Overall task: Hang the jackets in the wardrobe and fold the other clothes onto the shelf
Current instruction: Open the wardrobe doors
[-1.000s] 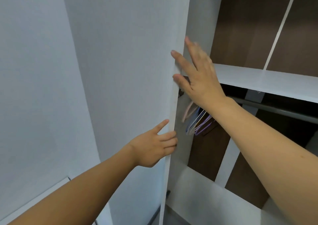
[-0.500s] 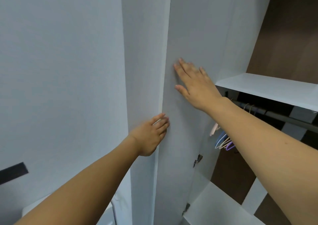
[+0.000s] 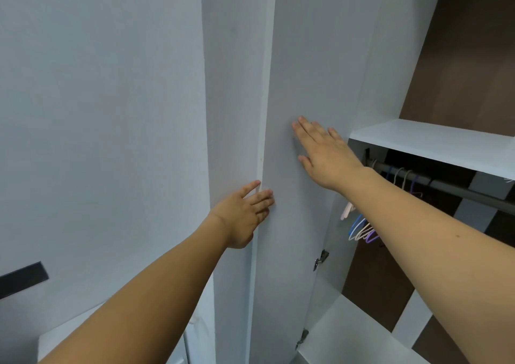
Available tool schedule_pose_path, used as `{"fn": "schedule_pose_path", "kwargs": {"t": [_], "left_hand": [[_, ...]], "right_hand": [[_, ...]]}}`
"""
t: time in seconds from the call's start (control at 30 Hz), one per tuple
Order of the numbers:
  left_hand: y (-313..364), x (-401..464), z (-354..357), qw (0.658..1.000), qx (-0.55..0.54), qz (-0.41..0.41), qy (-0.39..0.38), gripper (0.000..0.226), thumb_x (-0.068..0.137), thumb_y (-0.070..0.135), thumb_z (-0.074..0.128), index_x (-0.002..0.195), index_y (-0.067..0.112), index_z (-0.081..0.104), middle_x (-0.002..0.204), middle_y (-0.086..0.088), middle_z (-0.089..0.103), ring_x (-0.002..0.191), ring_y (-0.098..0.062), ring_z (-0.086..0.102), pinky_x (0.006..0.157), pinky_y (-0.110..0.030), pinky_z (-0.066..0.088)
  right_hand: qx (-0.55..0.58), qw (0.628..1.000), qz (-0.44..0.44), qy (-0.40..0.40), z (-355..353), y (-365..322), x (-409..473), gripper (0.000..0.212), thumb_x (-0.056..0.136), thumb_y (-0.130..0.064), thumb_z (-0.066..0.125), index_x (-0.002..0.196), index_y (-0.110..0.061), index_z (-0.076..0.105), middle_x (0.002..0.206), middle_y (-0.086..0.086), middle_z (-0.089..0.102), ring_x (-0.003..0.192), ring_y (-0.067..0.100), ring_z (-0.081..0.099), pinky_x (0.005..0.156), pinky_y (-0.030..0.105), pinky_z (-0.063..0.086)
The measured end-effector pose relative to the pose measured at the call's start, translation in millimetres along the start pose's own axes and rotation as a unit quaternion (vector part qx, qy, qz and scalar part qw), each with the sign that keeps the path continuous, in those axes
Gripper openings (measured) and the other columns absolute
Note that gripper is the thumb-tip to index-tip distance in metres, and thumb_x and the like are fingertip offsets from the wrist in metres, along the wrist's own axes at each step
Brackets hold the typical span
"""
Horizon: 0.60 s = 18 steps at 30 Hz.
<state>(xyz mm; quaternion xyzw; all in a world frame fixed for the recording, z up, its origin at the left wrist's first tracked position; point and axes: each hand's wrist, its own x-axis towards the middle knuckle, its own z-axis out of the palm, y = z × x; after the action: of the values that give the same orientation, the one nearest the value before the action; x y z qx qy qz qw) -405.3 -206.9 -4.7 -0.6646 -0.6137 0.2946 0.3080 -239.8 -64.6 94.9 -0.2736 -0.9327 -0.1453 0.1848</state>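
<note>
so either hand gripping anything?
No. Right hand lies flat on the door face; left hand touches its edge with straight fingers.

No words, numbers, labels or signs are showing anywhere here. Nothing to read is showing on the plain white wardrobe door, the wall, the shelf or the hangers.

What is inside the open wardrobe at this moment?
Inside the wardrobe: a white shelf, beneath it a dark rail carrying empty coloured hangers. No clothes show. The right forearm covers part of the interior.
</note>
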Motion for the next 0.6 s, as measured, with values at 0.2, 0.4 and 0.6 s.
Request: {"fn": "schedule_pose_path", "kwargs": {"t": [0.2,0.4,0.6], "left_hand": [[0,-12,-3,0.994,-0.1,-0.011,0.045,0.062,0.101,0.038,0.027,0.156,0.012,0.017,0.165,-0.008,0.004,0.152,-0.025,-0.009,0.119,-0.046,-0.014],[7,-38,-3,0.961,-0.241,-0.052,0.122,0.054,0.1,0.038,0.034,0.146,0.011,0.039,0.152,-0.009,0.037,0.142,-0.027,0.029,0.121,-0.037,0.01],[16,-91,-13,0.925,-0.3,-0.178,0.15,0.045,0.1,0.036,0.04,0.136,0.01,0.049,0.144,-0.007,0.046,0.128,-0.026,0.043,0.112,-0.031,0.027]], "right_hand": [[0.062,0.998,0.01,-0.008,2,-10,-25,0.073,0.1,-0.026,0.044,0.157,-0.018,-0.002,0.164,0.0,-0.007,0.151,0.019,-0.001,0.123,0.037,0.001],[0.145,0.989,0.035,0.005,10,-35,-55,0.072,0.098,-0.021,0.048,0.157,-0.015,0.007,0.164,0.004,0.004,0.15,0.019,0.005,0.122,0.032,0.003],[0.173,0.985,0.015,0.025,15,-72,-83,0.071,0.096,-0.02,0.051,0.156,-0.012,0.013,0.164,0.004,0.002,0.15,0.02,0.004,0.121,0.033,0.003]]}}
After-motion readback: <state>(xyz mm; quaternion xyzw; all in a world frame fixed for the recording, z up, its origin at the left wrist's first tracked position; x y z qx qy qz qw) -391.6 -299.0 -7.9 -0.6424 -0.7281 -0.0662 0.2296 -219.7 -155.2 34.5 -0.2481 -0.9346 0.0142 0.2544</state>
